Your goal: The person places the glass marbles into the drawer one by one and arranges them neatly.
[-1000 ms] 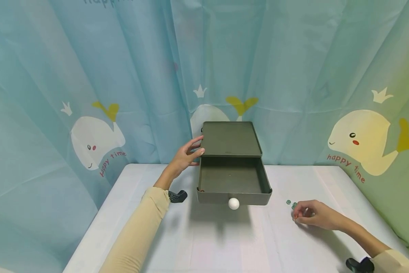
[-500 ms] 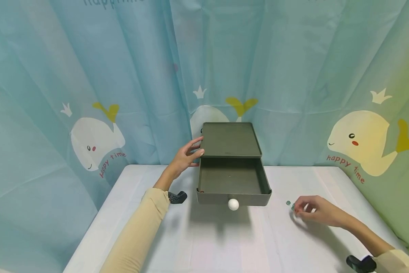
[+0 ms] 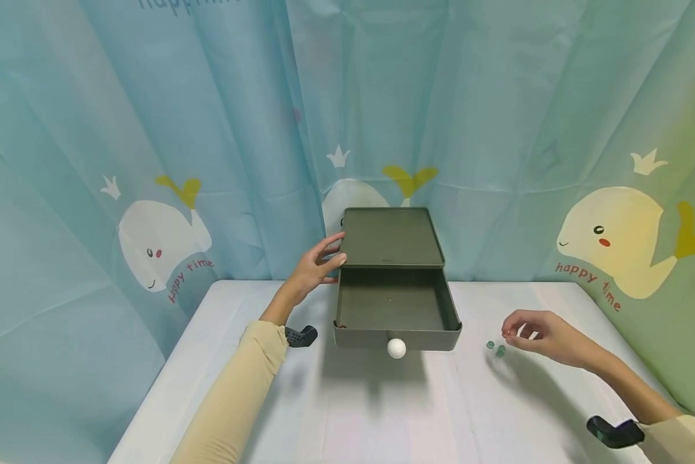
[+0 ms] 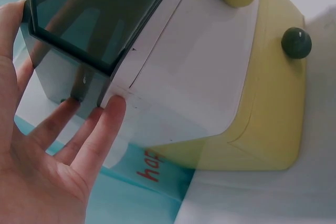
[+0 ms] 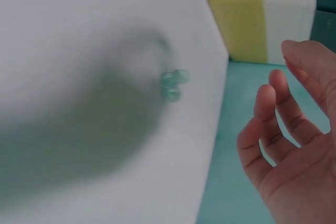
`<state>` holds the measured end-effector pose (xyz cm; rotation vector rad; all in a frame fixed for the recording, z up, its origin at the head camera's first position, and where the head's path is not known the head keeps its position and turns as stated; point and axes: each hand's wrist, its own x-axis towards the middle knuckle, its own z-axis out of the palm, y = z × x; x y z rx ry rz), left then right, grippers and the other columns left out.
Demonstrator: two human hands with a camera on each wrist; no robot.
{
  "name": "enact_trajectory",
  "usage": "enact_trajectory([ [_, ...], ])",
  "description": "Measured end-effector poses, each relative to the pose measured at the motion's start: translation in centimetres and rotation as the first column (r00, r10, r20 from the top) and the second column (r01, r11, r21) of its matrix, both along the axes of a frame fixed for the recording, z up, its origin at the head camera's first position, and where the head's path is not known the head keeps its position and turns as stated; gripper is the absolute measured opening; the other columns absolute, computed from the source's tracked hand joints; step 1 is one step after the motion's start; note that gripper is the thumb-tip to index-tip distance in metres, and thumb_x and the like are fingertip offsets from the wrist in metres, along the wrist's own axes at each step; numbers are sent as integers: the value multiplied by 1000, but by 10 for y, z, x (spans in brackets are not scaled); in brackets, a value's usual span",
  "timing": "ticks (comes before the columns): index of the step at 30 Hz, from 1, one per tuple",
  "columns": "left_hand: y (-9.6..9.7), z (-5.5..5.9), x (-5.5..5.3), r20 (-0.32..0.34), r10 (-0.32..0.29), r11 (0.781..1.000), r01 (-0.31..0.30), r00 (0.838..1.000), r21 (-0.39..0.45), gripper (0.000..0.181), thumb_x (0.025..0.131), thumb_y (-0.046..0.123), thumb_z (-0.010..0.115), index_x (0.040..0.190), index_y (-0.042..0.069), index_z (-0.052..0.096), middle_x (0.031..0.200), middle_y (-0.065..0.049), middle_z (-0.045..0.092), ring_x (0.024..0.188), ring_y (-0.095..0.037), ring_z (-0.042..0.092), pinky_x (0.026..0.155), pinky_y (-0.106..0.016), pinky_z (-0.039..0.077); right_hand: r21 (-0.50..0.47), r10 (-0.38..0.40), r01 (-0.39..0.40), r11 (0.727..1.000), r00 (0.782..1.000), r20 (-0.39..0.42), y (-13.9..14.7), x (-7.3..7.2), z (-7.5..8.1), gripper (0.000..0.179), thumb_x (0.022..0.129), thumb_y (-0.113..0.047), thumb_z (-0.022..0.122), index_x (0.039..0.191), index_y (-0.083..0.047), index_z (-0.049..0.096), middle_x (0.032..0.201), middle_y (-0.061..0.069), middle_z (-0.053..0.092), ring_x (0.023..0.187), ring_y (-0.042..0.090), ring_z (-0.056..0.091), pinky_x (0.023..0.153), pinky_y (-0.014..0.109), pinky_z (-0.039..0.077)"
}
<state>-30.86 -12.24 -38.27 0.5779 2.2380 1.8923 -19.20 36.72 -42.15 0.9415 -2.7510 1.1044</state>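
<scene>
A small chest of drawers (image 3: pixel 391 237) stands on the table, its dark green top drawer (image 3: pixel 396 336) pulled out. On its left side my left hand (image 3: pixel 314 264) rests, fingers spread and fairly straight; the left wrist view shows the fingertips (image 4: pixel 116 103) touching the chest. My right hand (image 3: pixel 547 336) is raised above the table at the right, pinching a small red bead (image 3: pixel 506 334) between thumb and fingertips. Below it lie a few green glassy beads (image 3: pixel 500 351), three of them visible in the right wrist view. Another small reddish bit (image 3: pixel 342 326) sits in the drawer's front left corner.
The drawer's white knob (image 3: pixel 396 348) points towards me. Lower down, the chest has a white tier (image 4: pixel 199 61) and a yellow tier (image 4: pixel 275 93), each with a round knob. A blue-green curtain (image 3: pixel 486 116) with whale prints hangs right behind the white table (image 3: pixel 376 412).
My right hand has risen from beside the green beads and moved slightly away from me, carrying the red bead; its shadow now lies apart from it. The left hand keeps its place.
</scene>
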Motion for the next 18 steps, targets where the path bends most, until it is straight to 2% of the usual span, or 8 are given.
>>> enact_trajectory([
  [5,0,1,1,-3,4,1000,-4,1000,4,57,103,28,64,157,34,44,160,-12,39,138,-33,51,99,-54,54,1,-46,46,999,999,-13,-2,-4,17,21,93,-9,77,99,-28,69,90,-6,71,76,10,64,62,24,51],
  [13,0,2,3,-3,11,1000,-11,1000,0,57,102,30,65,155,36,45,159,-11,40,136,-32,53,98,-52,55,9,-101,102,995,990,-97,-4,-9,43,21,91,-9,79,99,-27,71,91,0,71,77,9,65,65,22,51],
  [18,0,2,3,-3,10,1000,-10,1000,0,57,103,30,65,156,35,45,159,-12,40,137,-33,52,98,-53,55,0,-123,123,992,986,-110,-5,-10,57,18,92,-10,78,100,-25,72,92,0,72,77,9,66,62,22,51],
])
